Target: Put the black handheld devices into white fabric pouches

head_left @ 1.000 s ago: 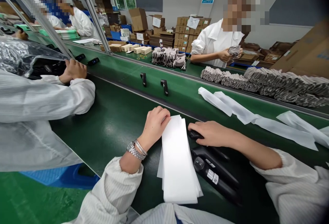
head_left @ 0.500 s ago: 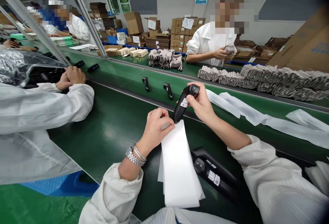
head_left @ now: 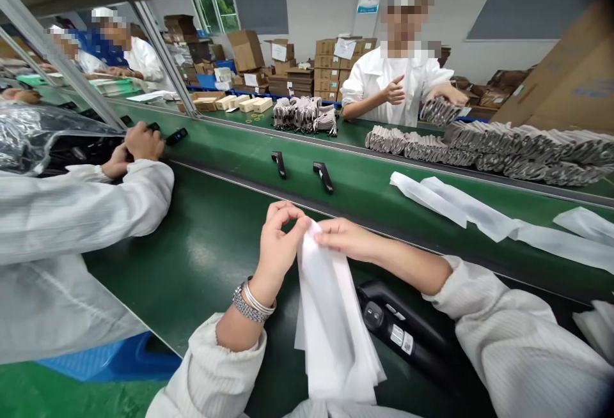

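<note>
My left hand [head_left: 278,242] and my right hand [head_left: 346,238] both pinch the top edge of a white foam sleeve [head_left: 320,280], lifted off the stack of white sleeves [head_left: 343,367] on the dark green belt. The fingers of both hands are closed on the sleeve's mouth. A black handheld device [head_left: 393,328] lies on the belt just right of the stack, under my right forearm. Whether anything is inside the lifted sleeve I cannot tell.
Two black devices [head_left: 279,164] [head_left: 324,176] lie on the far green conveyor [head_left: 364,181]. Loose white sleeves [head_left: 460,204] trail to the right. A person's sleeve [head_left: 81,207] reaches in at left. Opposite, a person in white handles grey bundles [head_left: 503,146]. Cardboard boxes stand behind.
My right hand held a black device up half a second ago; it is now out of sight and that hand pinches the sleeve top beside my left hand. The sleeve has lifted.
</note>
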Available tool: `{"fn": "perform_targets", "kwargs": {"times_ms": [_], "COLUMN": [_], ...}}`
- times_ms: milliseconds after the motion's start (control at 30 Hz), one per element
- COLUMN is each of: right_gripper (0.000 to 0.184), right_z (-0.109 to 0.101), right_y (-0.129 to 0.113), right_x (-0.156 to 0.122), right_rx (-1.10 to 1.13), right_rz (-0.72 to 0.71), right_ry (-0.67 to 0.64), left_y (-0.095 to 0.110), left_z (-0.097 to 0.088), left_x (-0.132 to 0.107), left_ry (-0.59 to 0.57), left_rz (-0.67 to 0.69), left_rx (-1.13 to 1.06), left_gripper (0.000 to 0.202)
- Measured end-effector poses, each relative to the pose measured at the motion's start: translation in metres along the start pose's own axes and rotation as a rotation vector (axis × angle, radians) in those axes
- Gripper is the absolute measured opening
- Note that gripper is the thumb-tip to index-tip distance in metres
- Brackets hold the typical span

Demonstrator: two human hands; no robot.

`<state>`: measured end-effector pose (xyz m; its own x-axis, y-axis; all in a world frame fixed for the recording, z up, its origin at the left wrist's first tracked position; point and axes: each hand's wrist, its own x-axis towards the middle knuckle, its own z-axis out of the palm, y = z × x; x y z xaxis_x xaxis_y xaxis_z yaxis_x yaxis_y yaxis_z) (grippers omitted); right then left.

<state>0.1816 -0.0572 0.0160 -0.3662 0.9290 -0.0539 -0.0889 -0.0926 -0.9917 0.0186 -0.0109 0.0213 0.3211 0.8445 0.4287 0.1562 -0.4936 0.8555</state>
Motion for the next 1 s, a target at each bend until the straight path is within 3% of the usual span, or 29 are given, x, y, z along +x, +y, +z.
{"fn": "perform_targets", "kwargs": {"times_ms": [100,200,300,400,533,633,700,833,1000], "right_gripper": [0.043,0.035,0.03,0.032,0.057,0.059,0.066,0.099,0.114], "right_z": [-0.029,-0.085,-0.133,-0.15,-0.147,-0.142,-0.132,-0.093,-0.051], "right_y": [-0.02,-0.045,-0.05,-0.032,0.001,0.011,0.009,-0.003,-0.012], "right_x": [0.002,0.011,0.029,0.053,0.08,0.085,0.079,0.047,0.016], "right_rx": [0.028,-0.378,-1.081,-1.409,-1.101,-0.907,-0.687,-0.037,0.056], "right_rz": [-0.125,-0.205,0.006,0.208,0.278,0.22,0.104,-0.243,-0.371], "right_ry": [0.274,0.594,0.726,0.712,0.709,0.739,0.709,0.528,0.446], "left_y": [-0.01,-0.016,-0.017,-0.017,-0.017,-0.017,-0.015,-0.012,-0.005], "left_z": [-0.007,-0.014,-0.016,-0.013,-0.008,-0.006,-0.006,-0.006,-0.003], "left_x": [0.004,0.005,0.004,0.002,0.001,0.001,0.0,-0.002,-0.004], "left_ry": [-0.075,-0.184,-0.319,-0.367,-0.33,-0.333,-0.337,-0.338,-0.281], "left_rz": [-0.017,-0.068,-0.114,-0.055,0.088,0.137,0.161,0.217,0.221], "left_rx": [0.105,0.326,0.467,0.519,0.566,0.542,0.519,0.505,0.351], "left_gripper": [0.013,0.014,0.017,0.011,0.022,0.016,0.015,0.01,0.004]}}
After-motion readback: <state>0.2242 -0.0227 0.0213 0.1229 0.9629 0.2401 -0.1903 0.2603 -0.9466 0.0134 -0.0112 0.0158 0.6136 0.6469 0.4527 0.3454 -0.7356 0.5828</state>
